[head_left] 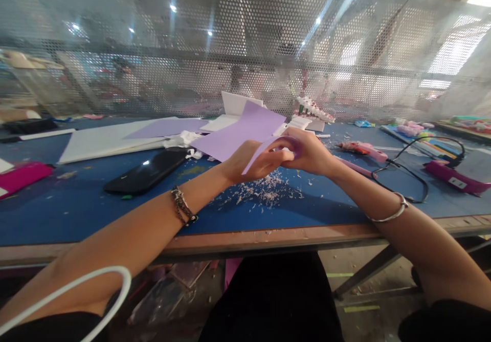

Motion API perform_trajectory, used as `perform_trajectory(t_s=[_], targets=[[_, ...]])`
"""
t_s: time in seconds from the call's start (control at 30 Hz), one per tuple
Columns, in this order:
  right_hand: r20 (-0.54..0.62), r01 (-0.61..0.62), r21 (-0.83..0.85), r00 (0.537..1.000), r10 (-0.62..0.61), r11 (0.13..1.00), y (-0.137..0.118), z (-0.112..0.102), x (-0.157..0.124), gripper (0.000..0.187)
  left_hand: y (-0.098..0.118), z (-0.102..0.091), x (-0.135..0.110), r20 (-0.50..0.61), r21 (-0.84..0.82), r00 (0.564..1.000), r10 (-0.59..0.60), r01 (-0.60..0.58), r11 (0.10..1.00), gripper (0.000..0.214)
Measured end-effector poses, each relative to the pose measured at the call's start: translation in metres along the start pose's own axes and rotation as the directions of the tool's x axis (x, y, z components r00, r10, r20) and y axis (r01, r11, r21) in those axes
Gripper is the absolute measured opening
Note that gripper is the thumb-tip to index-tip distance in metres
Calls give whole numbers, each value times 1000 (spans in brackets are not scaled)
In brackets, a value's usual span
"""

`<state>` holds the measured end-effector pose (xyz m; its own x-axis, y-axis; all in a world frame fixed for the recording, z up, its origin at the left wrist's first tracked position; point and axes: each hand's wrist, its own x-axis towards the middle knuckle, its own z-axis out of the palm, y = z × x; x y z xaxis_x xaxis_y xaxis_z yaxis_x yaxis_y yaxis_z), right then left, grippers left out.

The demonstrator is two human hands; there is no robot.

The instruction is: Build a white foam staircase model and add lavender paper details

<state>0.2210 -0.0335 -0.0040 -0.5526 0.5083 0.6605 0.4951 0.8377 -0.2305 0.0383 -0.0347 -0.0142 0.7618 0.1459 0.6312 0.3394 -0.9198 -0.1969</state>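
Note:
A lilac paper sheet [245,129] is held up over the blue table [76,209], one corner curled towards me. My left hand [253,163] is closed on its lower edge, with the thumb on top. My right hand [310,151] pinches the curled corner from the right, and the two hands touch. Beneath them lies a scatter of small pale paper scraps [264,191].
A black phone [148,172] lies left of my hands. White and lilac sheets [115,137] are stacked behind it. A pink glue gun [362,150] with a black cable [410,170] lies to the right, and a pink case [454,175] beyond. A perforated metal screen [245,50] backs the table.

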Motion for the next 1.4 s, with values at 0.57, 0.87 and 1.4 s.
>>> perform_trajectory(t_s=[0.57, 0.87, 1.4], targets=[[6, 27, -40, 1000, -27, 999, -1, -1, -1, 20, 4, 2, -2, 3, -66, 998, -62, 62, 996, 20], [20, 48, 26, 999, -48, 999, -2, -1, -2, 24, 6, -1, -1, -12, 91, 1000, 9, -8, 996, 18], [5, -26, 278, 1000, 26, 960, -11, -3, -1, 23, 7, 6, 1, -104, 481, 983, 150, -82, 873, 21]])
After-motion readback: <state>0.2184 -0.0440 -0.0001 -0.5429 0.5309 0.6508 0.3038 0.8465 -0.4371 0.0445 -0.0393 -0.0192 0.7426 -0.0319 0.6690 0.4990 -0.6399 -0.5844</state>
